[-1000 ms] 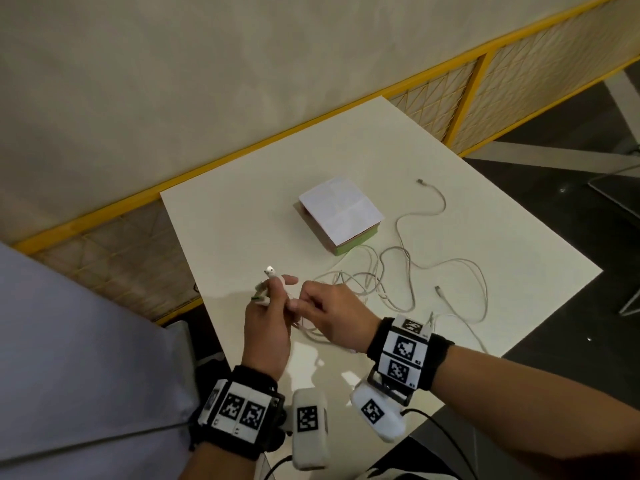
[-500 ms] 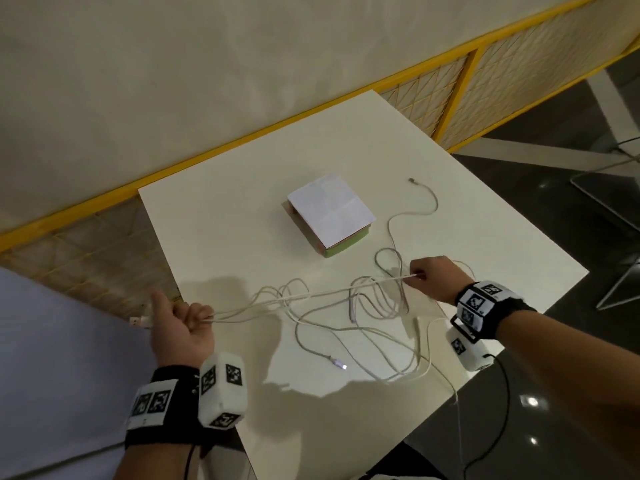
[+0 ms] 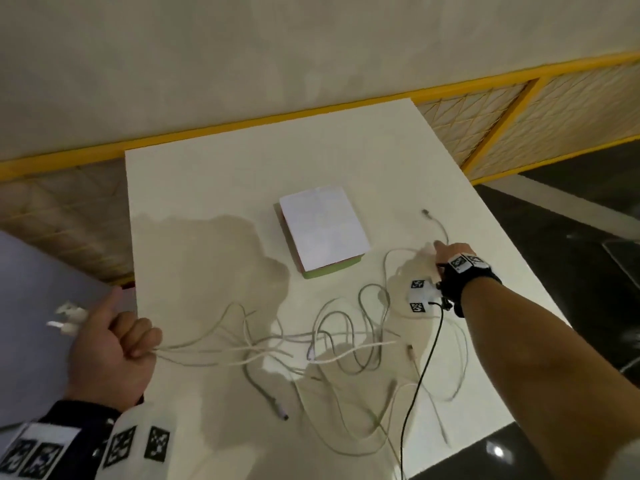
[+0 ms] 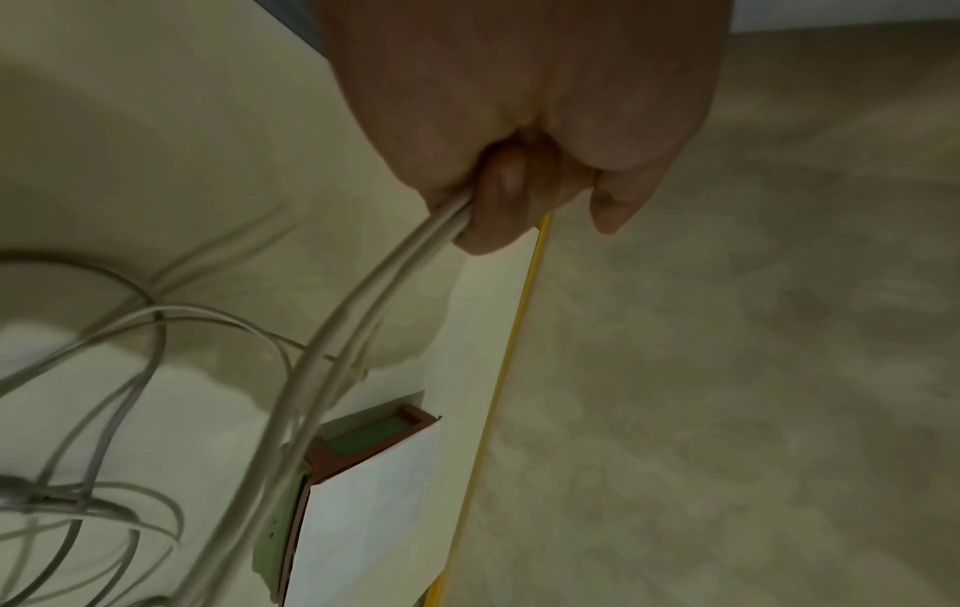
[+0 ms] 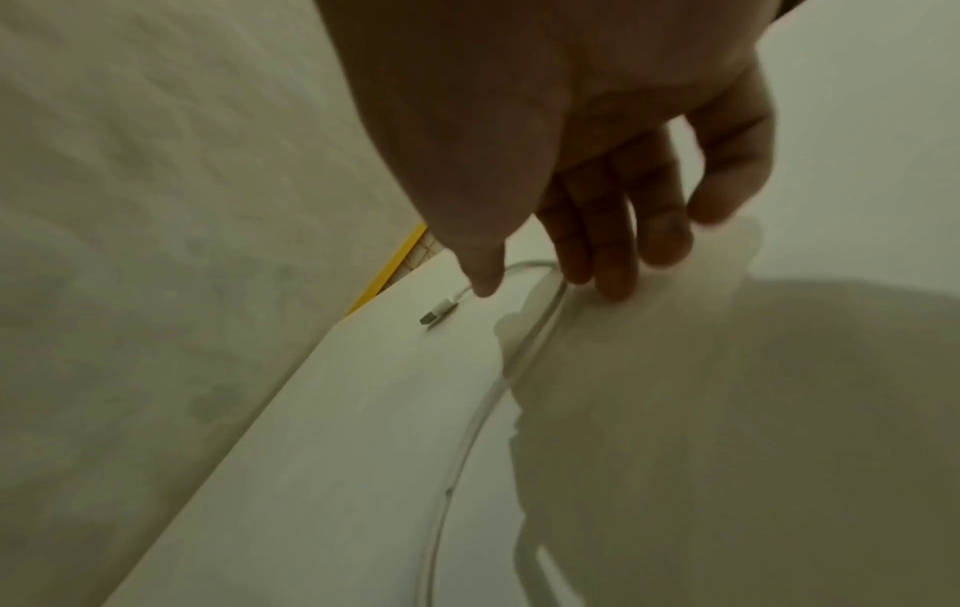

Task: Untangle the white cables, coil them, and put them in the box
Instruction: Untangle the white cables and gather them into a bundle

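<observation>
Cable ends gripped left, right hand reaching.
I see left hand (image 3: 110,355) fisted round thin white cables (image 3: 332,344), tangled nearside of the white-lidded green cardboard box (image 3: 323,233); right hand (image 5: 597,172), fingers spread, holds nothing, fingertips over one strand right of the box.

In the head view, the right hand (image 3: 446,252) is mostly hidden behind its black wrist strap (image 3: 467,278), beyond the closed white-lidded green box (image 3: 323,230). The thin white cables (image 3: 332,344) near that box blur together, crossings unreadable. The left hand's (image 4: 519,123) fist hides the plugs.
</observation>
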Demonstrator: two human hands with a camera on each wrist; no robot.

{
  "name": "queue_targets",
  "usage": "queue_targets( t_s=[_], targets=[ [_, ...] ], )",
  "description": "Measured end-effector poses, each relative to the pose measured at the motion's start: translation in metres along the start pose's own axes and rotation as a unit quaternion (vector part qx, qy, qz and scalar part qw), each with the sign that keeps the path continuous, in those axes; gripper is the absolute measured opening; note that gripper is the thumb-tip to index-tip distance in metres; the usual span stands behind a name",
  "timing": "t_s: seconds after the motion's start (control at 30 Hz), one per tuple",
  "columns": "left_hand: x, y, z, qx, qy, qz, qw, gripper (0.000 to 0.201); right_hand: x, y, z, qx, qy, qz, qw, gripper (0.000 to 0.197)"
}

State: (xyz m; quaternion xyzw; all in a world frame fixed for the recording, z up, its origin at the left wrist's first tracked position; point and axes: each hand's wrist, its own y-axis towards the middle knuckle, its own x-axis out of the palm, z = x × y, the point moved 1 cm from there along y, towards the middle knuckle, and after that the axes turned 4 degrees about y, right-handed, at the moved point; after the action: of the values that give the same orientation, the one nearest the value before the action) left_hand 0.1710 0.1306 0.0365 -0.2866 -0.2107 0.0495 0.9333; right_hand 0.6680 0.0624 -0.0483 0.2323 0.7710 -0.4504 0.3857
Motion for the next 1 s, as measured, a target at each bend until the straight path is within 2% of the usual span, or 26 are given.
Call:
queue_targets(
  t_s=[0.07,0.13,0.23,0.27,0.3,0.33,0.37,0.43,0.5,0.57,0.67,0.8,0.87,1.0],
  targets=[
    [0.003,-0.007,-0.001,0.001,0.014,-0.001,1.000,0.062,-0.002,0.003,-0.006,-0.063,-0.128,-0.005,0.990,0.060],
    [0.005,-0.013,-0.002,0.001,0.019,0.003,1.000,0.058,-0.003,0.006,-0.012,-0.094,-0.195,-0.019,0.976,0.057],
    [0.000,-0.016,-0.003,0.011,0.010,0.010,1.000,0.057,0.000,0.007,-0.016,-0.073,-0.188,-0.011,0.979,0.045],
    [0.000,-0.015,-0.004,0.014,0.008,0.006,1.000,0.057,0.000,0.008,-0.015,-0.050,-0.140,-0.016,0.989,0.046],
    [0.000,-0.014,-0.005,0.016,0.010,0.008,1.000,0.055,0.002,0.011,-0.014,-0.009,-0.028,-0.035,0.999,0.047],
    [0.001,-0.013,-0.007,0.019,0.014,0.013,1.000,0.052,0.004,0.013,-0.013,0.023,0.100,-0.050,0.993,0.046],
    [0.003,-0.012,-0.008,0.020,0.022,0.018,0.999,0.049,0.005,0.016,-0.012,0.061,0.212,-0.053,0.974,0.045],
    [0.010,-0.011,-0.010,0.020,0.037,0.022,0.999,0.046,0.009,0.019,-0.011,0.100,0.312,-0.046,0.944,0.043],
    [0.016,-0.011,-0.012,0.012,0.026,0.019,0.999,0.046,0.013,0.013,-0.014,0.088,0.358,-0.052,0.928,0.037],
    [0.021,-0.009,-0.013,-0.009,0.002,0.023,1.000,0.048,0.011,0.001,-0.020,0.043,0.391,-0.023,0.919,0.026],
    [0.030,-0.005,-0.011,-0.031,0.013,0.019,0.999,0.046,-0.001,-0.034,-0.035,-0.040,0.484,0.027,0.874,0.025],
    [0.047,-0.012,-0.005,-0.067,0.058,-0.022,0.996,0.045,-0.005,-0.105,-0.063,-0.145,0.531,-0.034,0.834,0.029],
    [0.056,-0.018,-0.004,-0.094,0.073,-0.052,0.992,0.044,0.002,-0.144,-0.077,-0.215,0.500,-0.061,0.836,0.036],
    [0.069,-0.038,-0.005,-0.127,0.128,-0.134,0.975,0.045,0.030,-0.223,-0.100,-0.382,0.346,-0.043,0.856,0.041]
  ],
)
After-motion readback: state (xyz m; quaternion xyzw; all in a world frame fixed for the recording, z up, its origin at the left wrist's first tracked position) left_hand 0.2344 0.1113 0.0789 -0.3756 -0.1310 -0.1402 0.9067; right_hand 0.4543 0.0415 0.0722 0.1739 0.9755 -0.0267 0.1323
